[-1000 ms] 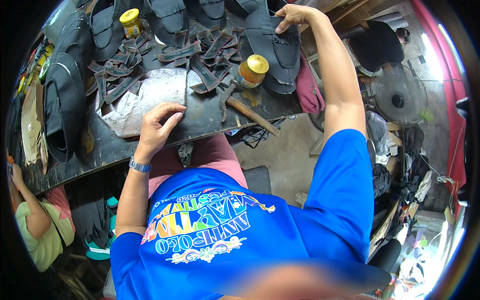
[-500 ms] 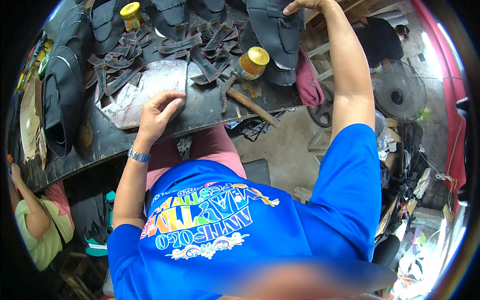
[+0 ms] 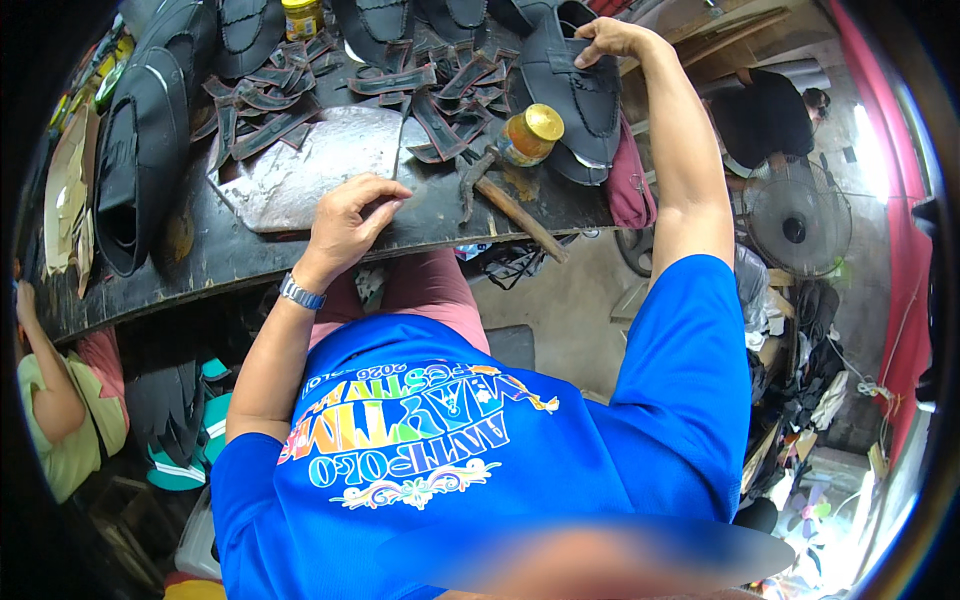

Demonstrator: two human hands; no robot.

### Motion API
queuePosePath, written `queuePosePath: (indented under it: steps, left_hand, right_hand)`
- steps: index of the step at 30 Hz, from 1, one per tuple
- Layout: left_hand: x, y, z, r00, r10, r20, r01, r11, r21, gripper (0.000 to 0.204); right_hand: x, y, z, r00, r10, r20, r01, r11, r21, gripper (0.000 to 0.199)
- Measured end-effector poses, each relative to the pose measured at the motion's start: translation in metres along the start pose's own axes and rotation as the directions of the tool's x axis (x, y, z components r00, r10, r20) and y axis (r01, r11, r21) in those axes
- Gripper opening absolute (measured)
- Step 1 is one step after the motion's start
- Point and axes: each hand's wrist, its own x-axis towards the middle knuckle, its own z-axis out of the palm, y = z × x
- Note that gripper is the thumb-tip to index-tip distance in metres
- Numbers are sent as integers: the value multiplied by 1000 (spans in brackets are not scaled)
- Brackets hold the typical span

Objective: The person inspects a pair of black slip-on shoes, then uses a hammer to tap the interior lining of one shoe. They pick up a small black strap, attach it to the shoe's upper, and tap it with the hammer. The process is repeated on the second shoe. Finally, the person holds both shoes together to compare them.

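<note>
My left hand [image 3: 350, 222] rests on the near edge of a grey stone slab [image 3: 300, 170] on the dark workbench [image 3: 200, 255], fingers curled, with nothing visible in it. My right hand [image 3: 612, 38] reaches far across the bench and grips the top of a black shoe upper [image 3: 580, 95]. A hammer [image 3: 500, 195] lies between the two hands, its wooden handle sticking out over the bench edge. A yellow-lidded jar [image 3: 528, 135] stands just beside the hammer head. Several black leather strips [image 3: 400, 85] are scattered behind the slab.
More black shoe uppers [image 3: 150, 130] lie along the left and back of the bench, with a second yellow jar [image 3: 300, 18] at the back. Another person [image 3: 60, 400] sits at lower left. A floor fan [image 3: 795, 225] and clutter fill the right side.
The view has shifted slightly downward on the bench. My right hand stays on the black shoe upper; my left hand stays on the slab's edge with little movement.
</note>
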Motion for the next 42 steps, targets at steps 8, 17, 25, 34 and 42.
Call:
queuePosePath:
  steps: [8, 17, 25, 34, 42]
  left_hand:
    - [2, 1, -1, 999, 26, 21, -27, 999, 35, 15]
    - [3, -3, -3, 994, -82, 69, 88, 992, -88, 16]
    - [92, 30, -10, 965, -250, 77, 213, 584, -783, 50]
    - [114, 92, 2, 954, -269, 130, 228, 373, -900, 51]
    - [55, 96, 9, 817, -426, 388, 503, 200, -841, 44]
  right_hand:
    - [0, -8, -2, 986, 117, 121, -117, 993, -3, 67]
    - [-21, -21, -33, 990, 61, -125, -78, 987, -141, 59]
    - [-148, -87, -103, 964, -210, -164, 214, 977, 7, 50]
    - [-233, -156, 43, 853, -251, -457, 466, 761, 452, 23]
    - [-268, -195, 151, 712, -122, -691, 496, 785, 372, 45]
